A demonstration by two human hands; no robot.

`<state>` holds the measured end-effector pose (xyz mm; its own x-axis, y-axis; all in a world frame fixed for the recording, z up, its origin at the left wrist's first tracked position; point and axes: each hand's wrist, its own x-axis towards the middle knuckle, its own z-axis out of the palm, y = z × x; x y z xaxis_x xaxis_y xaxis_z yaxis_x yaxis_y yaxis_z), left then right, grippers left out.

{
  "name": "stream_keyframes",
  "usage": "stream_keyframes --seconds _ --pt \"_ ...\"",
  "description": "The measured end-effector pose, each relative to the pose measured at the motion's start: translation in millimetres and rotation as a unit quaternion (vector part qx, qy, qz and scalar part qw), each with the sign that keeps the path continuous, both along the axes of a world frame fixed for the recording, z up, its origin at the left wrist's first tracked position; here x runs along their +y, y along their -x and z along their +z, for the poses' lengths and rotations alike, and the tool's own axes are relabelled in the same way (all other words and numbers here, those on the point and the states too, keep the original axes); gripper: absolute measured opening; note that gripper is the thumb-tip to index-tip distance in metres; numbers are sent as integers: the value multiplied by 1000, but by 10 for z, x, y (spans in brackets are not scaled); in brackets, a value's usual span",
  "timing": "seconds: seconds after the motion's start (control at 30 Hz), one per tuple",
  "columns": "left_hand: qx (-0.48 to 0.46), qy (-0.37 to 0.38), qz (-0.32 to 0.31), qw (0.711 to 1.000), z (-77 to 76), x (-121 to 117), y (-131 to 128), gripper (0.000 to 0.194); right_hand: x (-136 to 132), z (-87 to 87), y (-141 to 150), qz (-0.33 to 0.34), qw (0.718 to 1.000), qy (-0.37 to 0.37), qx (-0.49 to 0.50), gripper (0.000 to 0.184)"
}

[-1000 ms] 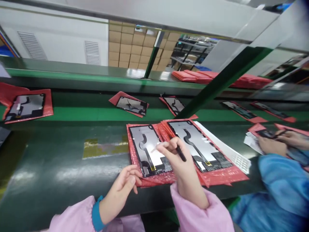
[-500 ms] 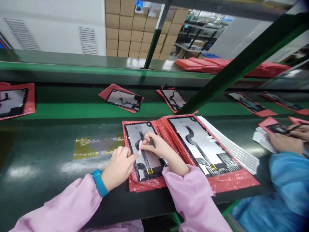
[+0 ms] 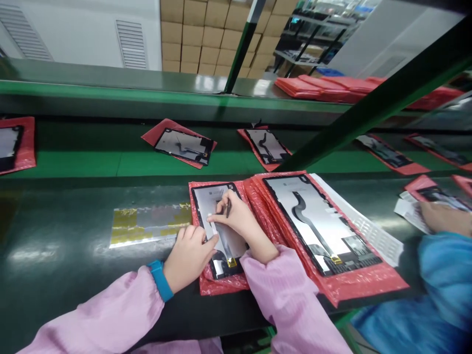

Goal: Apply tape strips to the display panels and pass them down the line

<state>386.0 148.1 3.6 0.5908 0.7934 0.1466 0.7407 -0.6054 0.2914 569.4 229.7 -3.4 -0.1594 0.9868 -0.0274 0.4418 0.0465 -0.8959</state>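
A tablet screen panel [image 3: 233,237] lies with its inner side up on red bubble wrap [image 3: 221,286], a dark flex cable running down it. Over the cable, a small white strip [image 3: 214,227] stretches between my two hands. My right hand [image 3: 236,214] pinches its upper end and also keeps a thin dark tool [image 3: 229,208] between the fingers; the tool's exact kind is unclear. My left hand [image 3: 191,253] is closed, thumb and forefinger at the strip's lower end. Part of the cable is hidden under my fingers.
To the right, another screen panel [image 3: 313,221] tops a stack of red wrap, beside a white label sheet [image 3: 363,223]. Yellow tape pieces [image 3: 147,226] lie left. Wrapped panels sit along the green belt [image 3: 84,163]. A slanted green post [image 3: 368,103] crosses ahead; a co-worker's hand [image 3: 442,217] is at right.
My right hand has shifted a little up and left over the panel, and more of the white strip shows between my hands. The view has shifted slightly; the co-worker's hand has moved.
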Motion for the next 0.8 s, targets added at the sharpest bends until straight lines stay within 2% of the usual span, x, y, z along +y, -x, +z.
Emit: stream_keyframes --seconds 0.13,0.2,0.23,0.33,0.4,0.47,0.5,0.53,0.6,0.67,0.7,0.8 --pt "12 24 8 1000 16 -71 -2 34 172 109 94 -102 984 -52 -133 52" --pt "-16 47 2 999 29 -118 39 32 320 227 227 -121 967 -72 -210 42" --pt "-39 60 -2 997 36 -139 79 30 413 287 330 -103 957 -88 -257 35" --pt "-129 96 2 987 61 -164 307 30 741 417 764 14 908 -146 -393 18" --pt "-193 118 15 974 85 -133 560 34 970 440 1071 64 874 -172 -450 18" --pt "-262 144 38 953 105 -61 877 35 1184 424 1297 70 860 -174 -474 25" --pt "-306 163 55 936 109 -10 1044 33 1282 414 1368 69 854 -170 -486 26" --pt "-365 194 79 907 109 50 1208 29 1369 407 1412 68 848 -164 -499 25" --pt "-495 270 133 815 93 196 1488 19 1504 421 1455 64 838 -153 -520 22" --pt "-589 331 169 717 70 373 1662 23 1550 484 1509 59 831 -157 -531 21" --pt "-618 351 178 681 62 472 1702 29 1527 532 1564 56 829 -164 -532 21" --pt "-674 372 189 610 73 786 1674 46 1215 675 1882 46 827 -194 -526 24"
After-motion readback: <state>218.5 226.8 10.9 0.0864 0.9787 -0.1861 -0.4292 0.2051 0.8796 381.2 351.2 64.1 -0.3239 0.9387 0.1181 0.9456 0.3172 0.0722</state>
